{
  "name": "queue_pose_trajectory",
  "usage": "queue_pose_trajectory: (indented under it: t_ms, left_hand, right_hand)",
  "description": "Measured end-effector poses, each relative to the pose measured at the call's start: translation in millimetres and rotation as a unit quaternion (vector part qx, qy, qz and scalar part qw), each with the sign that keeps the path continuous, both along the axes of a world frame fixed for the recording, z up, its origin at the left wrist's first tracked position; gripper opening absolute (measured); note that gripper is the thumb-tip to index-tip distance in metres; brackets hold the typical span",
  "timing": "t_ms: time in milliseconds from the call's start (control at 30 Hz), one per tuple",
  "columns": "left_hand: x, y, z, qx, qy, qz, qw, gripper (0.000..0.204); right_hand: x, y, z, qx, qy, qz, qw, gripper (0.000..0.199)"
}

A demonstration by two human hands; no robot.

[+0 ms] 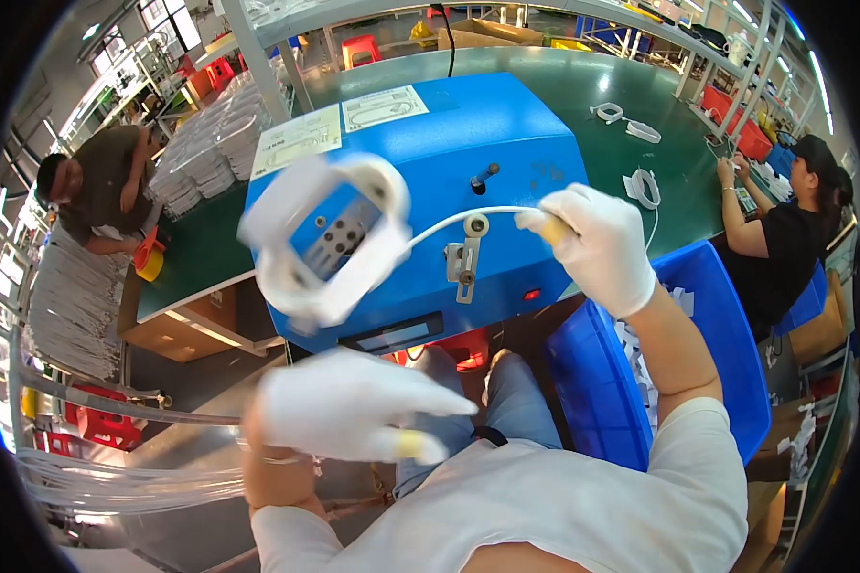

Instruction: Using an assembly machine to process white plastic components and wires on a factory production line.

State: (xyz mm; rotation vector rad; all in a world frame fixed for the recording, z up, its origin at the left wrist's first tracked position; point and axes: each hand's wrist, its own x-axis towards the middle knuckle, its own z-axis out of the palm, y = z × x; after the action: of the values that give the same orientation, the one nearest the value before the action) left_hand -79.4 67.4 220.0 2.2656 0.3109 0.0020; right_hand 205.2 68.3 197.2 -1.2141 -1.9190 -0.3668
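My gloved right hand (597, 244) pinches a white cable (452, 222) to the right of a blue winding machine (487, 115). The cable arches left past a metal roller bracket (464, 263) to a white winding head (373, 180) on the machine's front, blurred as if turning. White material wraps its rim, and several dark round fittings show through the middle. My gloved left hand (344, 396) is held low, above my lap and below the winding head, somewhat blurred. Its fingers are stretched out with nothing between them. Both gloves have yellow at a fingertip.
A blue bin (592, 382) with white pieces stands at my right. Coiled white cables (644, 189) lie on the green table (683, 143). Clear trays (205, 143) are stacked at the left. One person (105, 181) is at the left, another (793, 229) sits at the right.
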Motion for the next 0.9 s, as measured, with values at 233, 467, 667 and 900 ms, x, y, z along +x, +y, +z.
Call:
queue_pose_trajectory:
  t_ms: [233, 467, 667, 900]
  left_hand:
    - [-10, 65, 92, 0.184, -0.263, 0.297, 0.899, 0.015]
    - [3, 129, 89, 0.233, -0.120, 0.200, 0.944, 0.024]
    - [-67, 96, 85, 0.151, -0.067, 0.350, 0.922, 0.025]
    - [-80, 66, 61, 0.383, -0.084, 0.335, 0.856, 0.016]
  right_hand:
    - [-2, 105, 47, 0.135, -0.091, 0.019, 0.986, 0.016]
    - [-83, 157, 60, -0.026, -0.055, 0.105, 0.993, 0.024]
    - [-86, 91, 65, 0.154, -0.033, 0.119, 0.980, 0.030]
    - [-104, 54, 56, 0.113, -0.245, 0.131, 0.954, 0.014]
